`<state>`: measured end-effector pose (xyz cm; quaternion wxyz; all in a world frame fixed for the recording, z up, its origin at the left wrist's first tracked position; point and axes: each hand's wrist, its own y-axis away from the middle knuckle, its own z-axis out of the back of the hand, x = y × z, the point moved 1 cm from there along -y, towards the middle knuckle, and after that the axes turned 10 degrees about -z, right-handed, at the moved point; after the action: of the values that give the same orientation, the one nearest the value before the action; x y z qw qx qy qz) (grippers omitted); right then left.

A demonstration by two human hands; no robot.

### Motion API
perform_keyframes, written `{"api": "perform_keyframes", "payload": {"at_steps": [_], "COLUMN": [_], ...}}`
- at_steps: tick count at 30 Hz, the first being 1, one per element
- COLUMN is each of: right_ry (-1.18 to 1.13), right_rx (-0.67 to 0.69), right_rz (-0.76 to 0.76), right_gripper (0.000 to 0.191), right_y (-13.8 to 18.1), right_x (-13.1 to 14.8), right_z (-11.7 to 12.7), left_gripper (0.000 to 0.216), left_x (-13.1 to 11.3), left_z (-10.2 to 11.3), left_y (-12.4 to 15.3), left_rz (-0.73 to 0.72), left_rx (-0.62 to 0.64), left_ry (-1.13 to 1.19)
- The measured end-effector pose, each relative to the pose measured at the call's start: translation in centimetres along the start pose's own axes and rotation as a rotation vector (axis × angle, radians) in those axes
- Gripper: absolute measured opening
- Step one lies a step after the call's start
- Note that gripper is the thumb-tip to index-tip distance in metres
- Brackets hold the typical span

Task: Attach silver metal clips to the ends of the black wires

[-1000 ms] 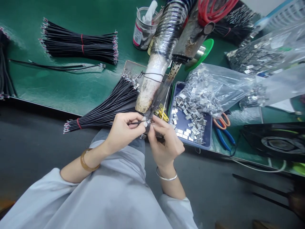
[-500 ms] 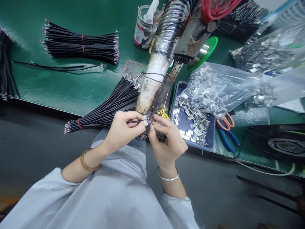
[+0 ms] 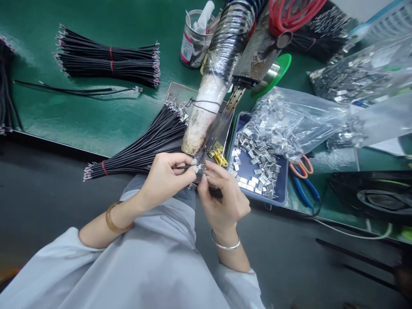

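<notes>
My left hand (image 3: 172, 175) pinches a thin black cable (image 3: 185, 166) between thumb and forefinger, close to its end. Right beside those fingertips is a small metal connector (image 3: 201, 165). My right hand (image 3: 223, 191) has its thumb and fingertips drawn together at the connector's other side; the fingers partly hide it. Just above both hands, the soldering iron (image 3: 238, 92) points down towards the connector, its tip hard to make out. Next to the iron, a wrapped fume hose (image 3: 201, 116) ends close over my left fingers. A bundle of black cables (image 3: 138, 148) lies left of the hose.
To the right stands a blue tray (image 3: 283, 180) of loose metal connectors, with a plastic bag (image 3: 309, 116) of connectors leaning in. Blue-handled pliers (image 3: 304, 186), a solder spool (image 3: 280, 73), a jar (image 3: 193, 47) and another cable bundle (image 3: 109, 60) lie around on the green table (image 3: 80, 111).
The view has shifted slightly. My hands keep nearly the same pose at the connector, with my right thumb and fingers still close to it.
</notes>
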<state>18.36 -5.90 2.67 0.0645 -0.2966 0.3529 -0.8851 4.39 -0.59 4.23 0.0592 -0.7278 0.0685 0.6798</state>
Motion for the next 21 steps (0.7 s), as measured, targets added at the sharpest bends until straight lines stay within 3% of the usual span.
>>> {"api": "perform_keyframes", "payload": {"at_steps": [8, 16, 21], "right_ry": [-0.079, -0.080, -0.071], "right_rx": [0.029, 0.011, 0.012], "right_rz": [-0.104, -0.062, -0.030], "right_gripper": [0.016, 0.017, 0.017], "right_y": [-0.36, -0.74, -0.63], "right_x": [-0.01, -0.02, 0.11], "right_z": [-0.01, -0.36, -0.16], "left_gripper": [0.017, 0.017, 0.014], "left_x": [0.39, 0.71, 0.25], "left_z": [0.58, 0.46, 0.49], "left_y": [0.64, 0.53, 0.32], "left_rz": [-0.178, -0.144, -0.181], "left_rx": [0.081, 0.023, 0.057], "left_ry": [-0.148, -0.115, -0.100]}}
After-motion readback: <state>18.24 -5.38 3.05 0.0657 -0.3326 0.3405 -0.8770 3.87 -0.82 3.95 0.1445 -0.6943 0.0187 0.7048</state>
